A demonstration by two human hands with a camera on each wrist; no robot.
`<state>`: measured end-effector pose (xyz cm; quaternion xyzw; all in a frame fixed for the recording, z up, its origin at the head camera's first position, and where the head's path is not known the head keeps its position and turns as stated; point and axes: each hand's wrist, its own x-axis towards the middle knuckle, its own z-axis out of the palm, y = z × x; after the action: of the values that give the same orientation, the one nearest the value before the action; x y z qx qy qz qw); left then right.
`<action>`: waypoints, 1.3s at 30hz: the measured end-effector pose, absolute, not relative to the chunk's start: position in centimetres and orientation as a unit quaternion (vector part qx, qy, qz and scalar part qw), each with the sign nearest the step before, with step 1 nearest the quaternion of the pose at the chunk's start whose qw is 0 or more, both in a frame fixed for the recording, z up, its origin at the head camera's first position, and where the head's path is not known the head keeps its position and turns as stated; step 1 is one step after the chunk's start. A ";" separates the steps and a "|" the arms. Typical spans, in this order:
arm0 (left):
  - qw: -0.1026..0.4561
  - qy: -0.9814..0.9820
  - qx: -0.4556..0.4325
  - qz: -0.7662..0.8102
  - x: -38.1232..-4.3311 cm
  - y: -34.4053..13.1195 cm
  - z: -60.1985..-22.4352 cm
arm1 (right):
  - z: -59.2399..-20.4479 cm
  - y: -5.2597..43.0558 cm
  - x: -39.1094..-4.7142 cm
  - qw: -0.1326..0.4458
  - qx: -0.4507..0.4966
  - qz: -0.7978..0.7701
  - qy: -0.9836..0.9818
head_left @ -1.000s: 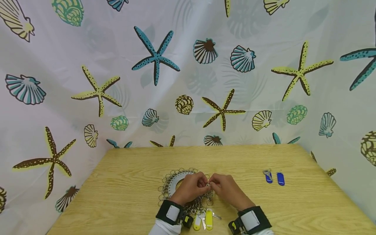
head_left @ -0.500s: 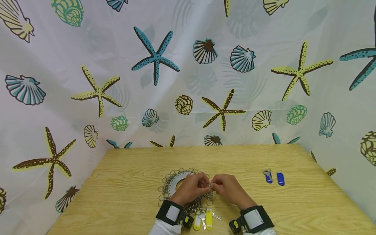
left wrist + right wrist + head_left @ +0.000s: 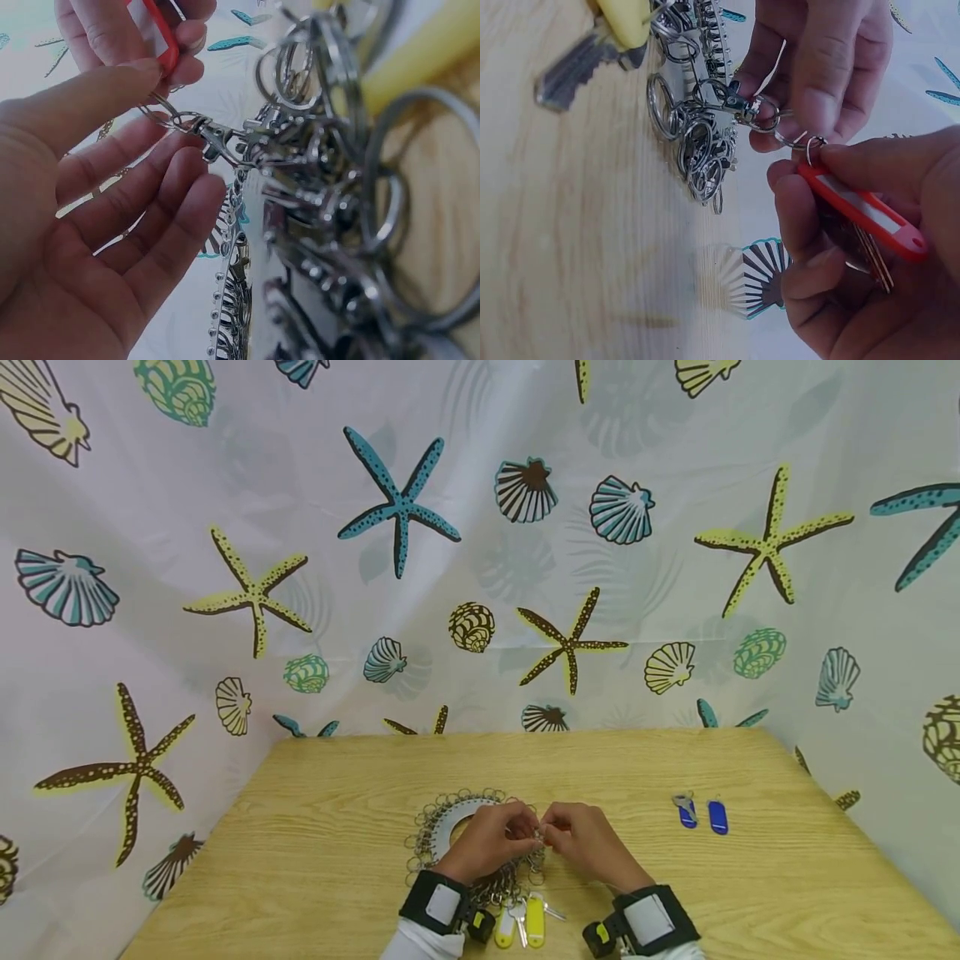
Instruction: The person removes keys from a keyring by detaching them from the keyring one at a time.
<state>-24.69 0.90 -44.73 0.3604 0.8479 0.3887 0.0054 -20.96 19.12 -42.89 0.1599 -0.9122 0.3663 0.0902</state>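
Note:
My left hand [image 3: 487,839] is above a round metal key holder [image 3: 442,828] fringed with swivel clasps and split rings. In the left wrist view its thumb and a finger pinch a split ring [image 3: 155,114], which hangs from a swivel clasp [image 3: 217,139] of the holder. Right beside it, my right hand [image 3: 588,845] holds a red key tag [image 3: 866,214], pinching it near its small ring [image 3: 812,150]. Keys [image 3: 871,259] lie under the tag, partly covered by the fingers. The two rings meet between the hands; whether they are linked I cannot tell.
Two yellow key tags [image 3: 535,920] with keys [image 3: 520,922] lie at the holder's near side, between the wrists. To the right on the wooden table [image 3: 337,827] are two blue key tags [image 3: 717,817], one with a key on it. A patterned curtain [image 3: 465,568] surrounds the table.
Both hands stay in nearly the same spot over the holder. The right hand has shifted very slightly to the right, with small finger movements at the rings.

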 end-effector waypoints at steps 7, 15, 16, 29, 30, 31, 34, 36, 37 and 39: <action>0.015 0.854 0.349 0.386 -24.7 0.9 -44.6 | -42.8 19.1 -20.9 0.084 0.164 0.359 -0.915; 0.013 0.860 0.338 0.383 -24.8 0.9 -44.7 | -42.7 19.3 -20.9 0.088 0.150 0.370 -0.912; 0.013 0.859 0.338 0.384 -24.8 0.9 -44.8 | -42.7 19.3 -20.9 0.086 0.152 0.370 -0.913; 0.005 0.848 0.364 0.385 -24.7 1.1 -44.6 | -42.5 19.4 -20.8 0.080 0.161 0.370 -0.911; 0.005 0.848 0.364 0.386 -24.7 1.1 -44.6 | -42.5 19.4 -20.8 0.081 0.161 0.369 -0.912; 0.004 0.847 0.366 0.385 -24.7 1.1 -44.6 | -42.5 19.4 -20.8 0.083 0.161 0.368 -0.912; 0.003 0.847 0.369 0.383 -24.7 1.1 -44.5 | -42.5 19.4 -20.8 0.082 0.160 0.368 -0.912; 0.004 0.847 0.369 0.382 -24.6 1.1 -44.5 | -42.6 19.4 -20.8 0.079 0.158 0.371 -0.912; 0.004 0.848 0.368 0.381 -24.6 1.1 -44.5 | -42.6 19.4 -20.8 0.077 0.156 0.373 -0.911; 0.004 0.850 0.366 0.379 -24.6 1.1 -44.6 | -42.6 19.4 -20.8 0.070 0.149 0.380 -0.910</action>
<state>-24.61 1.06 -44.57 0.3661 0.8498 0.3792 0.0043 -20.76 19.42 -42.59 0.1494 -0.9102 0.3798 0.0699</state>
